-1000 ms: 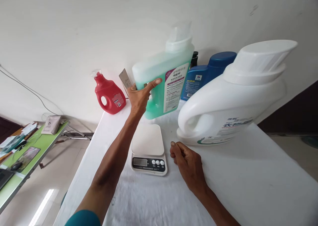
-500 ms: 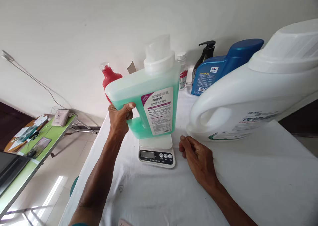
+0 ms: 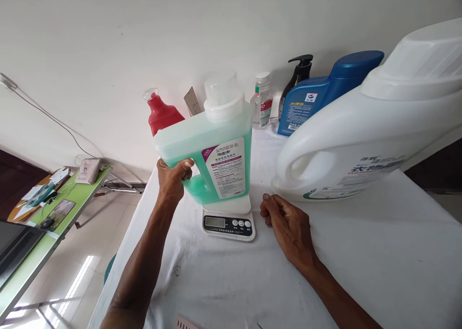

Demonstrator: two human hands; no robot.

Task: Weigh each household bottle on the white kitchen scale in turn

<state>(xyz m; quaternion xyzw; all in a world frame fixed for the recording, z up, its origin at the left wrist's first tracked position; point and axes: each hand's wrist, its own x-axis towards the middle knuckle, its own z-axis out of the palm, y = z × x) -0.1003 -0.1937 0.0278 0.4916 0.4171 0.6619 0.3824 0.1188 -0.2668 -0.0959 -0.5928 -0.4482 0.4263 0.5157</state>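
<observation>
The jug [image 3: 212, 160] is on the scale [image 3: 228, 219], and the scale is on the table [image 3: 361, 271]. The left hand [image 3: 172, 178] is at the jug's left. The right hand [image 3: 287, 223] lies right of the scale. Behind stand a pump bottle [image 3: 298, 81] and a small bottle [image 3: 262, 102].

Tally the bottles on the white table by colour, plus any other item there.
Green bottle, held by the left hand over the scale: 1
White bottle: 1
Blue bottle: 1
Red bottle: 1
Clear small bottle: 1
Black pump bottle: 1
Scale: 1
Total: 7
The right hand rests on the table, holding nothing.
</observation>
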